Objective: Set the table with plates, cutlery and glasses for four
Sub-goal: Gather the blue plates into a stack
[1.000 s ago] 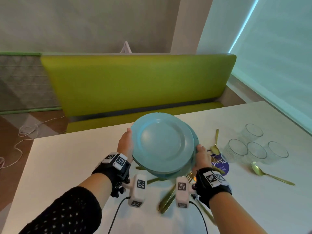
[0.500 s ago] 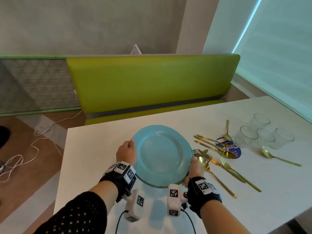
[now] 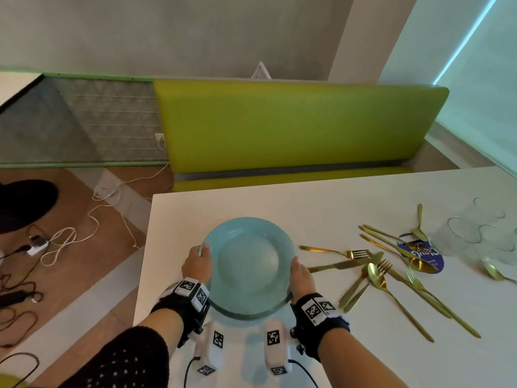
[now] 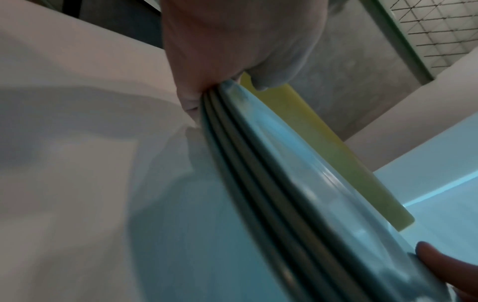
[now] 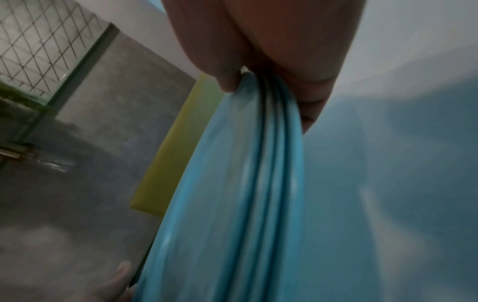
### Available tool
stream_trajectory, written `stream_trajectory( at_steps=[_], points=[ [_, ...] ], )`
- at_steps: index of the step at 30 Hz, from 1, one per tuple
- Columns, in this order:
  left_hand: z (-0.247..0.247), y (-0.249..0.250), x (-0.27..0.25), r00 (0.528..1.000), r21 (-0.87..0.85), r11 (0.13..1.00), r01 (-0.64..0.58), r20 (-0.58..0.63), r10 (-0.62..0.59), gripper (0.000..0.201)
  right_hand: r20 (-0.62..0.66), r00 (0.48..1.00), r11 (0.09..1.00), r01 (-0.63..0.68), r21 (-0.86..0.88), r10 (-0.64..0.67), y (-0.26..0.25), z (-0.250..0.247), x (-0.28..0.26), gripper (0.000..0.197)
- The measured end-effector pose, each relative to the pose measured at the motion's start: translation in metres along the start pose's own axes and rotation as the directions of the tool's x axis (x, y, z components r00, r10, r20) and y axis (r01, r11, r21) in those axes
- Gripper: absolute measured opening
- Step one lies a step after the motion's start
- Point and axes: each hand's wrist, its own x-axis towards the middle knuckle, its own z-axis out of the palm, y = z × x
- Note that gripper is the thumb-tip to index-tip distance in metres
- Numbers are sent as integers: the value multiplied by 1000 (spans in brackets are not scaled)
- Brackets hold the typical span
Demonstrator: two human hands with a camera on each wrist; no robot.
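I hold a stack of light blue plates just above the white table, near its left end. My left hand grips the stack's left rim and my right hand grips its right rim. The left wrist view shows the stacked plate rims pinched between thumb and fingers; the right wrist view shows the same stack in my right hand's pinch. Gold forks, knives and spoons lie scattered to the right. Clear glasses stand at the far right.
A green bench runs along the table's far side. A purple round label lies under some cutlery. White and black cables trail over the wooden floor to the left, beyond the table's left edge.
The plate stack has moved left and down toward the table's left end, uncovering the cutlery beneath it. Both hands keep their grip on the rims.
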Motion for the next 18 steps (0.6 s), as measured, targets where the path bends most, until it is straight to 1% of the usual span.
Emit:
stream_trajectory(
  at_steps=[3,6,9,12,14,18],
  points=[
    [-10,-8,9,999,20,999,34,7,-34,48,49,998,985,37,-166,-29,-2,13,0,51],
    [-20,-12,17,999,48,997,52,5,-52,49,81,996,962,58,-267,-38,-2,25,5,48],
    [-25,-15,23,998,130,990,54,25,-58,51,80,996,944,63,-325,-39,-4,32,10,43],
    [-28,-14,26,996,161,984,76,27,-81,52,80,996,921,76,-381,-49,-8,36,12,38],
    [-30,-11,31,997,202,977,67,20,-73,53,68,996,908,85,-410,-62,-12,38,15,36],
    [-41,3,39,992,163,979,123,17,-128,66,65,993,889,118,-442,-99,-24,45,18,35]
  ],
)
